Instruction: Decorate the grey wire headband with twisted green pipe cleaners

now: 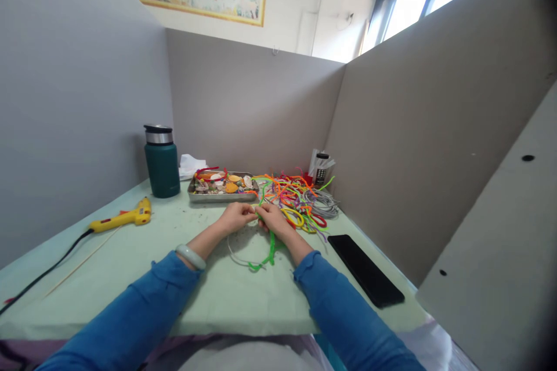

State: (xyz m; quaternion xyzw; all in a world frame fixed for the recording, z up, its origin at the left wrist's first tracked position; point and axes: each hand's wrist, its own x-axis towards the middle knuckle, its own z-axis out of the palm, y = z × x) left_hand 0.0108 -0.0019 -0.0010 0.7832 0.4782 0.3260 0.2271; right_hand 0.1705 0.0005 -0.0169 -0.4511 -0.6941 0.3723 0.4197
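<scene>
Over the middle of the table, my left hand (238,217) and my right hand (273,218) meet with fingertips pinched close together. Between and below them hangs a thin pale wire ring (232,253). Bright green pipe cleaner (272,248) is wrapped along the ring's right and lower part, with ends sticking out. My left hand grips the ring near its top. In my right hand's fingers is the green pipe cleaner, one end standing up above them. The exact pinch points are partly hidden by the fingers.
Behind my hands lie a metal tray (217,199) of shells and pebbles and a tangle of coloured pipe cleaners (289,191). A yellow glue gun (122,219), thin stick (82,261) and green flask (162,165) stand left; a black phone (365,269) lies right. Grey partitions (252,104) enclose the table.
</scene>
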